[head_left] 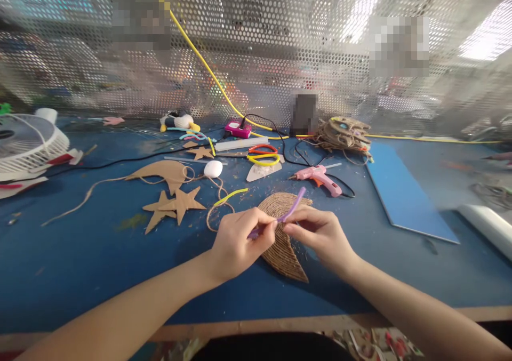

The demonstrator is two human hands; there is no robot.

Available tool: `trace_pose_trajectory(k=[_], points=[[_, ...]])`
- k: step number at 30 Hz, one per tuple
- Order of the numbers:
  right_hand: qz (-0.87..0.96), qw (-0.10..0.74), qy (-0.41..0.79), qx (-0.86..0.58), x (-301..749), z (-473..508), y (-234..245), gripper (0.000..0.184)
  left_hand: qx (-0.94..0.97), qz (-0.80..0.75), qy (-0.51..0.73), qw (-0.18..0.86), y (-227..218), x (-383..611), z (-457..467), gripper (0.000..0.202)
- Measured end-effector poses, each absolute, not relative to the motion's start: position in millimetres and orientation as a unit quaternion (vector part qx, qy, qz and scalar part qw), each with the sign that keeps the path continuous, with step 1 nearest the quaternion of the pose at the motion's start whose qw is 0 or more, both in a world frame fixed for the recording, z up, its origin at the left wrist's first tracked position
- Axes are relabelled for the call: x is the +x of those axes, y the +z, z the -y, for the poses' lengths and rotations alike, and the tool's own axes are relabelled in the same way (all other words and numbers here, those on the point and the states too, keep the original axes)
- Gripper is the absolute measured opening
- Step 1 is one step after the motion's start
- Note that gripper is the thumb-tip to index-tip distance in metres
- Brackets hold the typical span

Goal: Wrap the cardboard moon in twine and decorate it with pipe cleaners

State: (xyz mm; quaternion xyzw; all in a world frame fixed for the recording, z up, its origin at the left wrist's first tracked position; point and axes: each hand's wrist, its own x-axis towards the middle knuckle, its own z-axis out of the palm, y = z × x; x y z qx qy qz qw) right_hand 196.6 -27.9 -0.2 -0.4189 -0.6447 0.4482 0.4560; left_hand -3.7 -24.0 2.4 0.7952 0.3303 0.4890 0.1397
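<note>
Both of my hands meet over a twine-wrapped crescent shape [285, 254] lying on the blue table [100, 254]. My left hand [238, 243] is closed in a pinch on a purple pipe cleaner [294, 205]. My right hand [318, 233] also pinches the same pipe cleaner, whose free end sticks up and to the right. A loose length of twine [214, 219] trails from the crescent toward the left.
Cardboard stars [176, 206] and a cardboard crescent [164, 171] lie to the left, with a white egg shape [213, 168]. A pink glue gun [320, 178], scissors [263, 155], a twine bundle [344, 133], a blue sheet [404, 195] and a white fan [24, 145] surround them. A perforated metal screen [256, 46] stands behind.
</note>
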Motion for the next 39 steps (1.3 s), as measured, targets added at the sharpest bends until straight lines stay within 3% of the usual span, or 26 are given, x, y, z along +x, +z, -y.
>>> trace_pose_trajectory(k=[8,11,18,26,29,32,36,39], points=[[0.542,0.446,0.561,-0.439,193,30,-3,0.018,0.800,-0.327,0.470,0.180,1,-2,25,0.008],[0.570,0.448,0.553,-0.410,195,29,-1,0.019,0.762,-0.386,0.403,0.328,7,-2,24,0.016],[0.730,0.463,0.378,-0.332,205,20,4,0.006,0.527,-0.379,0.261,0.714,30,-2,11,0.022],[0.857,0.439,0.222,-0.155,210,23,14,0.021,0.330,-0.327,0.042,0.884,32,-3,9,0.019],[0.836,0.444,0.262,-0.190,209,21,14,0.017,0.371,-0.357,0.080,0.853,31,-3,8,0.018],[0.689,0.436,0.464,-0.345,209,15,11,0.019,0.502,-0.396,0.203,0.742,36,-8,7,0.018],[0.442,0.294,0.755,-0.384,212,9,12,0.038,0.777,-0.360,0.288,0.428,42,-16,9,0.013],[0.376,0.168,0.854,-0.317,217,8,13,0.030,0.904,-0.275,0.253,0.207,40,-21,10,0.016]])
